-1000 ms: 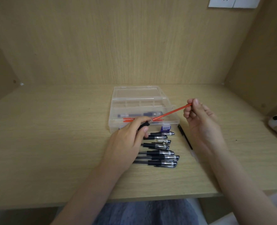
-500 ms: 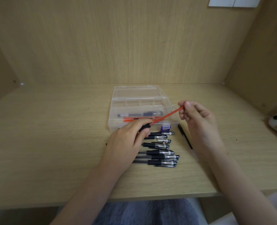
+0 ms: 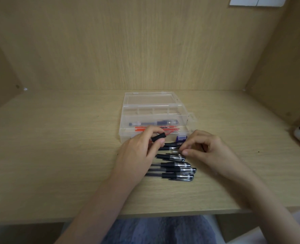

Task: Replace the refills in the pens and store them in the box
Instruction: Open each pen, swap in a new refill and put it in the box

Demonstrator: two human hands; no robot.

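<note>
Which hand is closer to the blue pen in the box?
Left. The left hand sits just in front of the blue pen; the right hand is farther, to its front right.

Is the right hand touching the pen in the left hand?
Apart. Head view shows a clear gap between the right hand and the pen the left hand grips.

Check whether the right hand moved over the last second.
Yes. The right hand came from beside the box's right end toward the person and slightly left, now at the pens in front of it.
</note>
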